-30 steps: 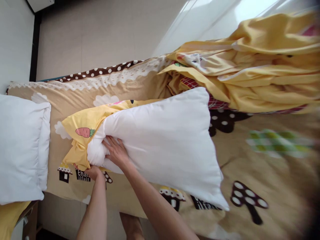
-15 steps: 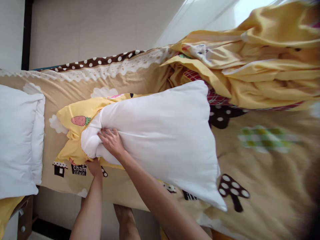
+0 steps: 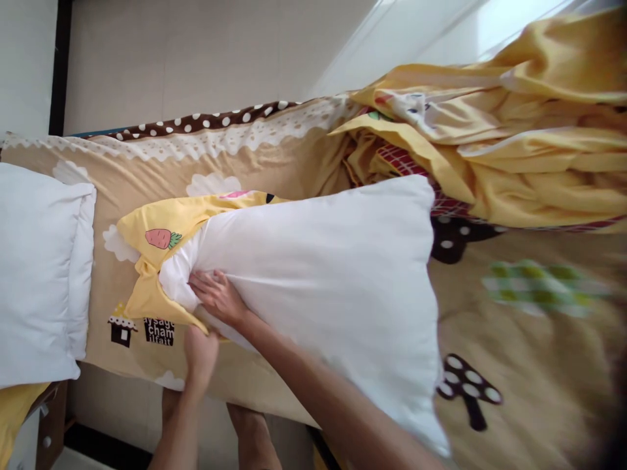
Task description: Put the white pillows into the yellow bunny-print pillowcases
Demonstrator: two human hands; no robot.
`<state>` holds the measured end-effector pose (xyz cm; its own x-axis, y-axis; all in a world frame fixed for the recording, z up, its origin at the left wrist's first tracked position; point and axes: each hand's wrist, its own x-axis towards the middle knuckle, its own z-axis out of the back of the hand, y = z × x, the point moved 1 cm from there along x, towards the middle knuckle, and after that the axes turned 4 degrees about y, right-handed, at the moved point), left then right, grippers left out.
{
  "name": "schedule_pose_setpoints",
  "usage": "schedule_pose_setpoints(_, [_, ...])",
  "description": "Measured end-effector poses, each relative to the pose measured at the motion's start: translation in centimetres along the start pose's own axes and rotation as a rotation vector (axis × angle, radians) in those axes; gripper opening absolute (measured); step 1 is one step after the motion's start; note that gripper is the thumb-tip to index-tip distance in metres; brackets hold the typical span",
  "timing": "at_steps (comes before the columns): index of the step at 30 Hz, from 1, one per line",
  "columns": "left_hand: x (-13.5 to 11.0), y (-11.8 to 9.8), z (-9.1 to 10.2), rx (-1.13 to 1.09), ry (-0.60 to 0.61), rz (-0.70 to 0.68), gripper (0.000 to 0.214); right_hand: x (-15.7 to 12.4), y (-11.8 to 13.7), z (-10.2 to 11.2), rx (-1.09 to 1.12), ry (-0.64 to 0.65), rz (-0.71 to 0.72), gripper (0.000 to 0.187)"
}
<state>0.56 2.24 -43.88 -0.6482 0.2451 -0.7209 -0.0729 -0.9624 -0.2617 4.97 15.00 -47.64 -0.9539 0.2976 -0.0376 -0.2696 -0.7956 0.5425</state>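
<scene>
Bed [image 3: 274, 163] runs across the view, covered by a tan sheet printed with mushrooms, clouds and small houses, a brown dotted band along its far edge. Heaped yellow quilt [image 3: 529, 156] sits at the far right end, partly overlapping the sheet. White pillow [image 3: 333, 287] lies across the middle of the bed, its left end tucked into the mouth of a yellow case [image 3: 151, 261] with a carrot print; most of the pillow is outside the case. A second white pillow [image 3: 39, 274] lies at the left end, well apart from the hands. Right hand [image 3: 218, 297] rests flat on the near left end of the pillow, fingers spread and extended toward the case opening, pressing the stuffing rather than gripping it. Left hand [image 3: 200, 349] is just below it at the bed's near edge, fingers curled up at the lower edge of the case; whether it pinches the fabric I cannot tell. Hands are close together, the pillow end between and above them.
</scene>
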Motion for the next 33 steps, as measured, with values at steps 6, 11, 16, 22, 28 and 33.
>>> schedule_pose_setpoints(6, [4.7, -0.6, 6.1, 0.062, -0.337, -0.256, 0.009, -2.4, 1.3, -2.1, 0.107, -0.09, 0.021, 0.032])
schedule_pose_setpoints(11, [3.9, -1.8, 7.0, -0.137, -0.492, -0.475, 0.01, -1.0, 4.7, -0.5, 0.232, -0.132, 0.175, 0.023])
schedule_pose_setpoints(16, [1.2, -1.4, 8.2, -0.061, -0.573, -0.624, 0.01, 1.8, 5.7, -0.5, 0.33, 0.065, 0.266, 0.022])
schedule_pose_setpoints(22, [1.0, 1.4, 9.2, -0.056, -0.582, -0.539, 0.012, 4.4, 4.8, -1.4, 0.365, 0.089, 0.223, 0.031])
schedule_pose_setpoints(28, [2.9, 3.6, 8.1, -0.09, -0.381, -0.405, 0.027, 2.1, 4.7, 2.4, 0.37, -0.037, 0.197, 0.024])
schedule_pose_setpoints(33, [4.1, 2.5, 8.3, 0.079, -0.352, -0.443, 0.026, 0.7, -3.9, 7.4, 0.138, -0.186, -0.539, 0.053])
